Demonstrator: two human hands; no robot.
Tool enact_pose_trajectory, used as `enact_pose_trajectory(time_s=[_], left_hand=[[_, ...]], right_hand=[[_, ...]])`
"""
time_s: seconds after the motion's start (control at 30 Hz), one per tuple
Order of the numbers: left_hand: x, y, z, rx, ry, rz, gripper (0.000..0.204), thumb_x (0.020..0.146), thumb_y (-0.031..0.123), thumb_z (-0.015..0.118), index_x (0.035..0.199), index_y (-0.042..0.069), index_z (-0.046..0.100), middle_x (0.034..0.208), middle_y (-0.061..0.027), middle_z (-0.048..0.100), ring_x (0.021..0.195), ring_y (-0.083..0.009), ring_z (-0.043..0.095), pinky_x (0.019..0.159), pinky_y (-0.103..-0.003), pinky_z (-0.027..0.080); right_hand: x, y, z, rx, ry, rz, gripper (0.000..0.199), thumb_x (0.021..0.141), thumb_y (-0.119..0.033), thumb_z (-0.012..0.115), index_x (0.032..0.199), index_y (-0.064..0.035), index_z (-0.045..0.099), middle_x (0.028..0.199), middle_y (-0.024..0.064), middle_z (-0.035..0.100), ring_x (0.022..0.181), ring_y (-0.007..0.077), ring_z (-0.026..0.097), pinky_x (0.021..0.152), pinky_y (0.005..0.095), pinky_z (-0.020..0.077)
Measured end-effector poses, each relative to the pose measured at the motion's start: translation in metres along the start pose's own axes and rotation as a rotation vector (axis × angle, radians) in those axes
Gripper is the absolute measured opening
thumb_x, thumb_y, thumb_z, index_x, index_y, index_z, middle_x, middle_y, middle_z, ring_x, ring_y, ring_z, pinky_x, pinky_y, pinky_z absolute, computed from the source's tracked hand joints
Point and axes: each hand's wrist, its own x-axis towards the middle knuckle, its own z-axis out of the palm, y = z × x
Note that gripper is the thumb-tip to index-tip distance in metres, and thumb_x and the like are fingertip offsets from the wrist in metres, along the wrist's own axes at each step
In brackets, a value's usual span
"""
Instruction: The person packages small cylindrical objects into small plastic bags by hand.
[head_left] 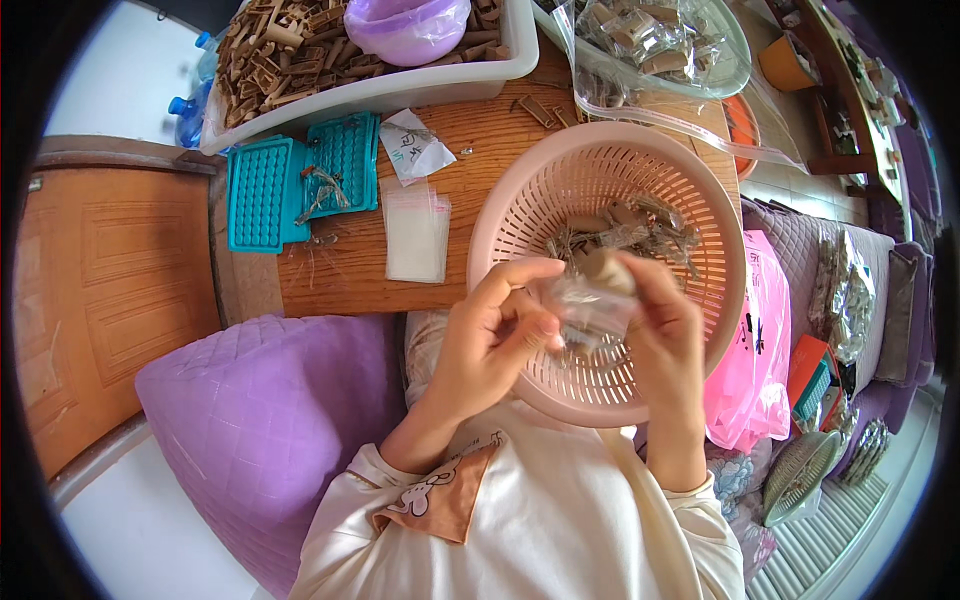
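My left hand (495, 330) is closed in a pinch on the edge of a small clear plastic bag (590, 308), above the near half of a pink slotted basket (497, 215). My right hand (665, 325) holds a short brown piece (606, 268) with a rounded end, against the bag's opening. Whether the piece is partly inside the bag is blurred. Its fingers hide most of the bag's right side. Below and beyond the hands, the basket holds a heap of brown pieces and thin tangled strands (640, 228).
Flat clear bags (417, 240) lie left of the basket, near a white paper slip (415, 148) and teal molded trays (268, 195). Behind stand a white bin (370, 103) of brown pieces with a purple bowl (405, 30), and a pale tub (735, 75) of bagged pieces. A pink bag (755, 350) sits right.
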Motion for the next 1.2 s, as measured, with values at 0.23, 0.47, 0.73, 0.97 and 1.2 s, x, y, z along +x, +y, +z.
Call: enact_pose_trajectory(time_s=[0.23,0.47,0.73,0.97,1.2], left_hand=[[0.009,0.000,-0.010,0.525,-0.021,0.030,0.019,0.085,0.019,0.057,0.092,0.001,0.059,0.069,-0.0021,0.058,0.057,-0.0048,0.050,0.052,-0.017,0.039],[0.009,-0.002,-0.001,0.368,0.078,0.021,0.023,0.082,0.018,0.062,0.096,0.000,0.059,0.078,-0.0051,0.065,0.058,-0.0028,0.053,0.050,-0.015,0.037],[0.008,0.006,0.000,0.518,0.034,-0.002,0.033,0.077,0.015,0.067,0.105,0.002,0.058,0.075,-0.0037,0.067,0.049,0.0025,0.038,0.043,-0.015,0.028],[0.009,0.006,0.001,0.548,0.066,0.011,0.034,0.076,0.012,0.067,0.108,0.003,0.057,0.074,-0.0038,0.067,0.048,0.0032,0.037,0.041,-0.015,0.026],[0.010,0.004,-0.004,0.558,-0.010,0.120,0.035,0.078,0.007,0.063,0.111,0.001,0.054,0.076,-0.0066,0.067,0.052,0.0007,0.047,0.045,-0.015,0.035]], right_hand=[[-0.005,-0.031,-0.030,-0.140,0.312,-0.324,0.031,0.078,-0.002,0.060,0.108,0.0054,0.052,0.095,0.0079,0.051,0.083,0.0139,0.056,0.071,0.0212,0.0470],[-0.014,-0.045,-0.023,-0.454,0.232,-0.432,0.021,0.071,-0.001,0.066,0.090,0.0037,0.058,0.092,0.0120,0.058,0.081,0.0178,0.059,0.069,0.0235,0.0473],[0.002,-0.047,-0.017,-0.573,0.312,-0.420,0.019,0.071,0.004,0.063,0.089,0.0028,0.060,0.087,0.0109,0.059,0.078,0.0183,0.059,0.065,0.0238,0.0475],[0.010,-0.043,-0.020,-0.565,0.281,-0.438,0.019,0.071,0.006,0.061,0.090,0.0029,0.060,0.088,0.0102,0.059,0.079,0.0174,0.058,0.065,0.0228,0.0472],[0.018,-0.044,-0.017,-0.504,0.308,-0.443,0.019,0.071,0.005,0.061,0.090,0.0027,0.060,0.087,0.0104,0.060,0.079,0.0174,0.058,0.065,0.0234,0.0471]])
